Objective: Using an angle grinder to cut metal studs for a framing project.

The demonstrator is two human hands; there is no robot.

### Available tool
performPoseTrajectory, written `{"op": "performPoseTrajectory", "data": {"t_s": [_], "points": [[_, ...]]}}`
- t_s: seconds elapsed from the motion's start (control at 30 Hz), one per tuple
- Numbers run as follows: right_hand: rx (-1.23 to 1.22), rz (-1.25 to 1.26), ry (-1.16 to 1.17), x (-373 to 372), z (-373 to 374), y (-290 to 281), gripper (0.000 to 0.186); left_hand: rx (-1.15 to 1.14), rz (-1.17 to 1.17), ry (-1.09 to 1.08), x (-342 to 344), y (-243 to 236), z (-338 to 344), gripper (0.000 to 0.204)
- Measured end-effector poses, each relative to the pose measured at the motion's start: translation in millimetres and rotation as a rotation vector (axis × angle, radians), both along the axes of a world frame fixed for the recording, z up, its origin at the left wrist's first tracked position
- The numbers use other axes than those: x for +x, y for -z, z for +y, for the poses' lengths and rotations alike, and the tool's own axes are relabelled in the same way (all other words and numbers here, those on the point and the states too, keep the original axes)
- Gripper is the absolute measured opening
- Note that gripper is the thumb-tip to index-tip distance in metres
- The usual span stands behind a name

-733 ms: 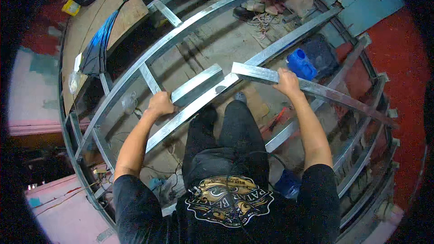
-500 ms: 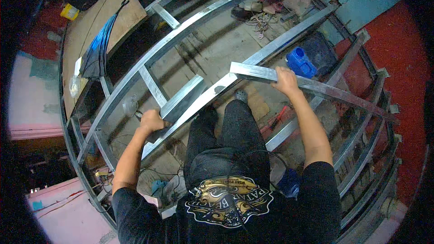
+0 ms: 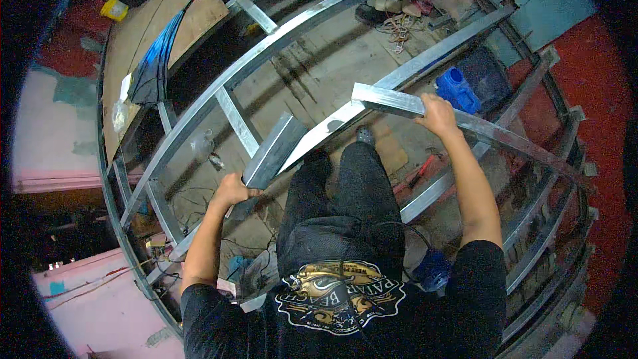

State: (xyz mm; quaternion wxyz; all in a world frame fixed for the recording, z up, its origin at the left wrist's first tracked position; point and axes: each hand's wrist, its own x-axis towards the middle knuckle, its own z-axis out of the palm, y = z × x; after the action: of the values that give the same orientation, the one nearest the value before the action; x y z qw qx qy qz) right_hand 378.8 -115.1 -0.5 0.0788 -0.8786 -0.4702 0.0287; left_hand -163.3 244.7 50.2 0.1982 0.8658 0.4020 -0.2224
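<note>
My left hand (image 3: pixel 236 189) is closed round the lower end of a short galvanized square tube (image 3: pixel 269 147), which slants up and right along the left side of a straight silver beam (image 3: pixel 327 129). My right hand (image 3: pixel 438 116) grips a longer square tube (image 3: pixel 392 100) that runs down to the right across the frame; its left end lies over the straight beam near the middle of the view. A dark patch marks the beam between the two pieces. My legs and one patterned shoe (image 3: pixel 364 134) show below the beam.
Curved metal frame members (image 3: pixel 272 38) surround me. A plywood board (image 3: pixel 199 26) holds a folded blue-black umbrella (image 3: pixel 156 60). A blue plastic jug (image 3: pixel 458 91), a red-handled tool (image 3: pixel 419 169), cords, shoes and a yellow bucket (image 3: pixel 114 8) lie about, beside a red floor (image 3: pixel 585 66).
My left hand has lowered its short tube toward me and tilted it more steeply, away from the other piece's end. The whole view has shifted slightly.
</note>
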Motion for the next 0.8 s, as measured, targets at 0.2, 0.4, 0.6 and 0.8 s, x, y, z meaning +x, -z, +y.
{"op": "performPoseTrajectory", "data": {"t_s": [0.2, 0.4, 0.6, 0.8], "points": [[0.038, 0.044, 0.067, 48, 12, 9, 0.065, 0.115, 0.049, 0.047, 2, 4, -8, 0.073], [-0.066, 0.039, 0.159, 113, 6, 16, 0.065, 0.114, -0.018, 0.027, 10, 8, -17, 0.068], [-0.113, -0.037, 0.218, 177, -13, 6, 0.076, 0.091, 0.229, -0.061, 13, -1, -17, 0.079], [-0.26, -0.054, 0.34, 247, -24, -1, 0.08, 0.062, 0.195, -0.107, 14, -1, -21, 0.084]]}}
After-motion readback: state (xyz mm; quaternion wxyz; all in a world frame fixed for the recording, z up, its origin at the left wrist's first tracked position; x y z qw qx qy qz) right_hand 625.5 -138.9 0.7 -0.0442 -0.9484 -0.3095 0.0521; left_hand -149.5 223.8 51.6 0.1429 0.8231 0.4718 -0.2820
